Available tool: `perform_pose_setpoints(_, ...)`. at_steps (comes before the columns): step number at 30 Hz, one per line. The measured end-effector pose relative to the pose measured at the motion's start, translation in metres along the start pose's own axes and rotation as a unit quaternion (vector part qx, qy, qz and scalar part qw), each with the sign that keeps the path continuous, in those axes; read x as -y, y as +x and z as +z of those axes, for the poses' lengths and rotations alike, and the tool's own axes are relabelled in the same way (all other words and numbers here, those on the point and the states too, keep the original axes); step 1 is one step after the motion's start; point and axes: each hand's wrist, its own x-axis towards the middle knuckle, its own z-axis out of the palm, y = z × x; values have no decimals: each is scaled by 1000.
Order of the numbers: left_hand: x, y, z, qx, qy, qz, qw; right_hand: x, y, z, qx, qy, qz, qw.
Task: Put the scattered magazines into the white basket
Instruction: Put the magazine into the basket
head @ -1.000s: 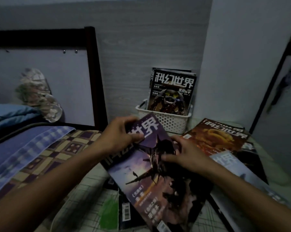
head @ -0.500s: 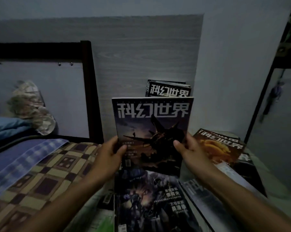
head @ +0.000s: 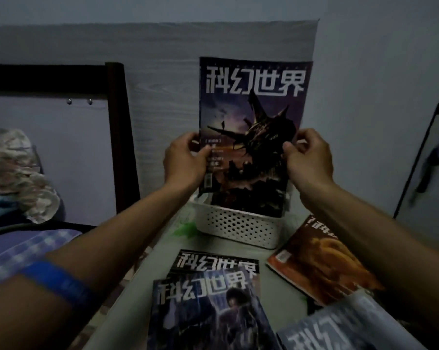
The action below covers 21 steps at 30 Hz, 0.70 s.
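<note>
White basket [head: 238,227] at the desk's [head: 137,286] far edge: purple-cover magazine [head: 251,109] stands upright in it, long axis vertical, title on top, cover facing camera; likely more behind it, too dark to confirm. Left hand [head: 184,160] and right hand [head: 308,159] pinch its side edges. Half a second ago it was held above the desk. Three magazines [head: 205,306] visible lying flat on the desk.
</note>
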Motion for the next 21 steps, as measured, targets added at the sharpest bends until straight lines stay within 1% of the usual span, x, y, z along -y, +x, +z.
perform_pose_setpoints(3,31,12,27,12,52,0,999,-33,11,15,-22,-57,-9,998)
perform_pose_setpoints(8,89,-2,65,58,61,-20,996,-99,12,33,-22,-83,43,995)
perform_pose_setpoints(11,116,-12,77,88,90,-27,992,-124,6,36,-19,-133,51,990)
perform_pose_setpoints(12,122,-13,79,85,100,-31,991,-130,4,37,-27,-142,48,988)
perform_pose_setpoints(15,128,-12,83,39,109,-57,992,-137,0,40,-71,-108,49,990)
perform_pose_setpoints(16,127,-13,83,29,111,-67,991,-137,-1,40,-72,-108,46,990)
perform_pose_setpoints(18,124,-15,83,33,104,-80,991,-136,-4,40,-47,-135,30,989)
perform_pose_setpoints(21,110,-28,74,90,60,-79,991,-128,-15,34,30,-158,15,987)
